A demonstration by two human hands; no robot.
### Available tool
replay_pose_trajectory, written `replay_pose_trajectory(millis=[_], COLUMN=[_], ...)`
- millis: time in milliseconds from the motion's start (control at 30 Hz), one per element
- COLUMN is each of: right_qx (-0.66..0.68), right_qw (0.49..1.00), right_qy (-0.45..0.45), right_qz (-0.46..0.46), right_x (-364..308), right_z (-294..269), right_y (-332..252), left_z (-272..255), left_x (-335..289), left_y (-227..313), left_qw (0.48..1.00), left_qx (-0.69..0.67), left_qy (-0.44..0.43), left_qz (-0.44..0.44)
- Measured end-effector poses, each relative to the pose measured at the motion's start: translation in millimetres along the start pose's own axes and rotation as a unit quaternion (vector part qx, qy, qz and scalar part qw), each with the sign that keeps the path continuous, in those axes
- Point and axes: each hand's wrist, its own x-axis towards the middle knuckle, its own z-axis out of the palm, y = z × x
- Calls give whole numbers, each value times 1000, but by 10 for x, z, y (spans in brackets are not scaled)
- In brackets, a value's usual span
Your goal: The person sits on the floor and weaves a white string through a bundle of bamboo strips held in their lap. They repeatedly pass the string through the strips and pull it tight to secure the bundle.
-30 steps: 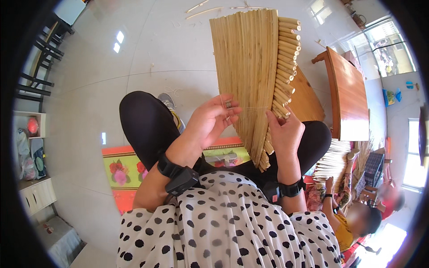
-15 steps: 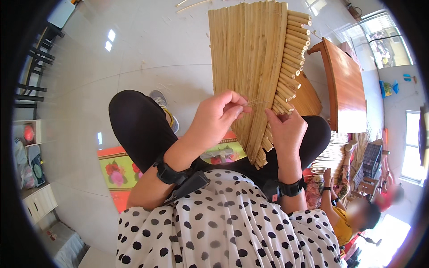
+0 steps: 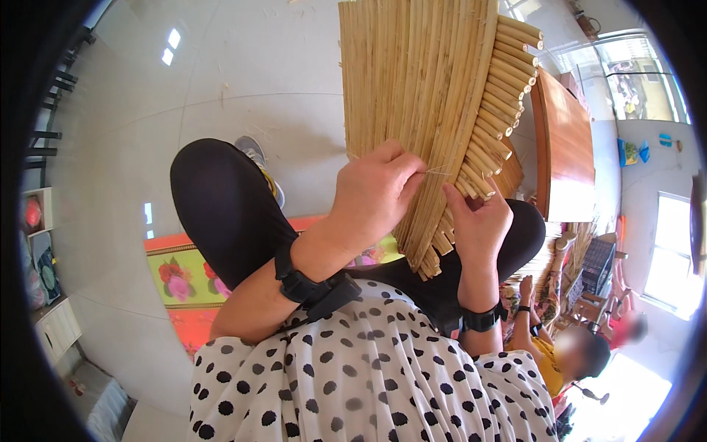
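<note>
A mat of straw-coloured stalks (image 3: 405, 81), laid side by side, rests over my lap and reaches to the top of the view. Along its right edge juts a row of round cut stalk ends (image 3: 508, 96). My left hand (image 3: 375, 193) is closed in a pinch on thin pale thread (image 3: 438, 172), which runs across the stalks toward the right edge. My right hand (image 3: 482, 225) is closed at that edge, thumb and fingers around the lowest stalk ends. Whether it also grips the thread is hidden.
My black-trousered knees (image 3: 221, 199) flank the mat. A flowered mat (image 3: 177, 276) lies on the pale tiled floor. To the right stand a wooden table (image 3: 563, 147) and a seated person in yellow (image 3: 549, 365), with loose stalks nearby. Shelves (image 3: 55, 331) line the left.
The stalk mat appears larger and shifted slightly right. My left hand has moved a little right, its fingers turned down over the thread. My right hand stays at the edge.
</note>
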Motion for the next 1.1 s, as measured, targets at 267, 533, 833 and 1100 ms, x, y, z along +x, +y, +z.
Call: replay_pose_trajectory(millis=[267, 533, 833, 1100], right_qx=[19, 14, 15, -5], right_qw=[1000, 1000, 1000, 999], right_qy=[-14, -11, -18, -26], right_qz=[6, 15, 10, 37], right_x=[7, 6, 2, -3], right_z=[2, 4, -6, -12], right_y=[-38, -50, -81, -82], left_z=[-29, -37, -51, -68], left_x=[-50, -47, -37, -51], left_y=[11, 24, 55, 53], left_qw=[997, 995, 996, 995], left_qx=[65, 87, 81, 88], left_qy=[4, -22, -10, -15], left_qz=[41, 46, 45, 49])
